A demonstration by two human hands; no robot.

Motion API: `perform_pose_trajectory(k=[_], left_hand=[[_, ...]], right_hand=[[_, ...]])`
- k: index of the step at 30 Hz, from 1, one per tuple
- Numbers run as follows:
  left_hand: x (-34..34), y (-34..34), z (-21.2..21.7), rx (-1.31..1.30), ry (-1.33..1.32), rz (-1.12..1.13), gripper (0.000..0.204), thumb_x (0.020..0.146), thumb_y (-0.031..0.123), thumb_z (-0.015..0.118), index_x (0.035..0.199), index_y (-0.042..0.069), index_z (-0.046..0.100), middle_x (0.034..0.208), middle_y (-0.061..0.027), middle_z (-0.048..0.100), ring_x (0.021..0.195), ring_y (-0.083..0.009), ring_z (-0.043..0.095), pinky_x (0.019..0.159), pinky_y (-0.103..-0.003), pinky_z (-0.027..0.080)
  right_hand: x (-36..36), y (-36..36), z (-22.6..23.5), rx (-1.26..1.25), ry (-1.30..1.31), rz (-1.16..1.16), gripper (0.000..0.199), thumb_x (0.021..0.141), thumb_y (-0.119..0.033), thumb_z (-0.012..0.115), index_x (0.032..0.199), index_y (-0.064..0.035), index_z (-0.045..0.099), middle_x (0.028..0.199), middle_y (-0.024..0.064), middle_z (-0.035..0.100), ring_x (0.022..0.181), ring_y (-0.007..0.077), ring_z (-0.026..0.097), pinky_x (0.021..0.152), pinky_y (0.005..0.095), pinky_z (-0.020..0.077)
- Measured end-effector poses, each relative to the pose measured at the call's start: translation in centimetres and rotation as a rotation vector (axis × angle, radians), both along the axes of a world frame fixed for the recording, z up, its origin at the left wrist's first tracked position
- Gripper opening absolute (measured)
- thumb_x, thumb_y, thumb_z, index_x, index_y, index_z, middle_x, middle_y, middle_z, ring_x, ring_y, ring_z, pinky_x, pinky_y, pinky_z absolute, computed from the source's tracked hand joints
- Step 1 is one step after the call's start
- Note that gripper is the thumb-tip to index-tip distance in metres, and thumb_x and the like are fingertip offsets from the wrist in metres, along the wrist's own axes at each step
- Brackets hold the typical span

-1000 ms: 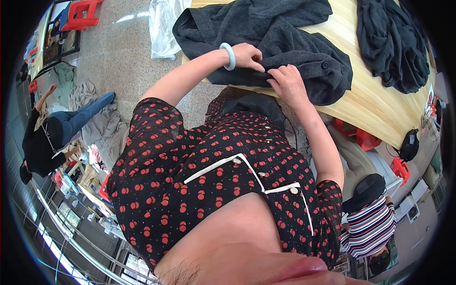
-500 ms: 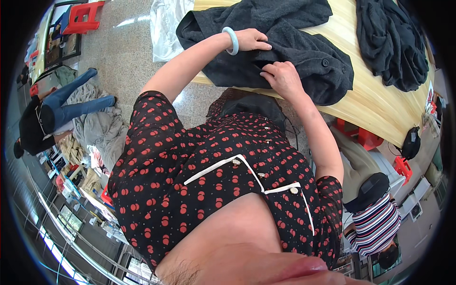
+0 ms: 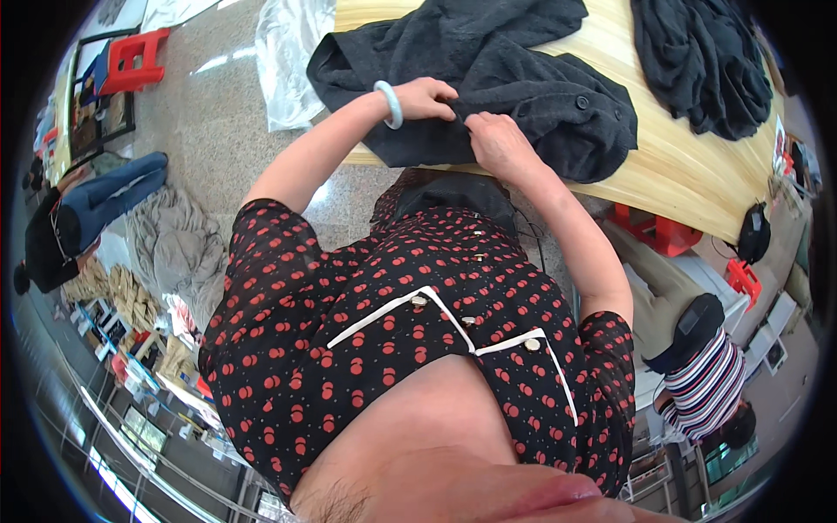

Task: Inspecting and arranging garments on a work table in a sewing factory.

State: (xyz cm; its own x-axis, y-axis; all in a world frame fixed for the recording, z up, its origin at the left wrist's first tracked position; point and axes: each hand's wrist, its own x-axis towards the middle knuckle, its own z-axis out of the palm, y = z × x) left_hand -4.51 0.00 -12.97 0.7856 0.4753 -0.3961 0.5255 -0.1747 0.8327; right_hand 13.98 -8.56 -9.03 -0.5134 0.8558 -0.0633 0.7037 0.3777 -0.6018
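A dark grey coat point(image 3: 410, 139) with large dark buttons lies spread over the near edge of the table. Thumb and fingers of my left hand point(image 3: 425, 98) are closed on its cloth near the middle; a pale bangle point(image 3: 389, 105) circles that wrist. Just to the right, my right hand point(image 3: 503, 144) pinches the same coat, its fingertips close to those of the left. A fold of cloth runs between the two hands. Some of the right fingertips are hidden in the cloth.
Another dark garment point(image 3: 702, 65) lies heaped at the table's point(image 3: 671, 183) right. Clear plastic point(image 3: 288, 70) hangs at its left end. Red stools point(image 3: 135, 61) stand around. One person in a striped top point(image 3: 706, 383) is at the right, another in jeans point(image 3: 113, 196) at the left, near grey cloth point(image 3: 179, 248).
My hands have drawn closer together on the coat, and the gap in the cloth beside my right fingers has closed up. The whole view has shifted slightly.
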Motion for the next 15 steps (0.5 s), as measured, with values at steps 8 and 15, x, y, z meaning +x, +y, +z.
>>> perform_pose_trajectory(k=[8, 15], left_hand=[[0.6, 1.1, 3.2, -0.172, -0.007, 0.252, 0.032, 0.079, 0.023, 0.05, 0.099, -0.001, 0.052, 0.087, -0.0059, 0.057, 0.081, -0.013, 0.048, 0.076, -0.025, 0.037], [2.8, 2.9, 5.4, -0.01, -0.082, 0.239, 0.029, 0.078, 0.029, 0.053, 0.08, 0.0, 0.054, 0.07, -0.0079, 0.055, 0.065, -0.0136, 0.047, 0.061, -0.03, 0.039]], right_hand=[[0.1, 1.2, 1.6, -0.016, 0.209, -0.153, 0.014, 0.071, -0.004, 0.049, 0.083, 0.0007, 0.054, 0.079, 0.0174, 0.056, 0.076, 0.0337, 0.055, 0.068, 0.0404, 0.0437], [0.8, 3.3, 3.1, 0.16, 0.262, -0.29, 0.01, 0.069, -0.003, 0.052, 0.078, -0.0018, 0.054, 0.072, 0.0157, 0.057, 0.071, 0.0322, 0.056, 0.063, 0.0382, 0.0445]])
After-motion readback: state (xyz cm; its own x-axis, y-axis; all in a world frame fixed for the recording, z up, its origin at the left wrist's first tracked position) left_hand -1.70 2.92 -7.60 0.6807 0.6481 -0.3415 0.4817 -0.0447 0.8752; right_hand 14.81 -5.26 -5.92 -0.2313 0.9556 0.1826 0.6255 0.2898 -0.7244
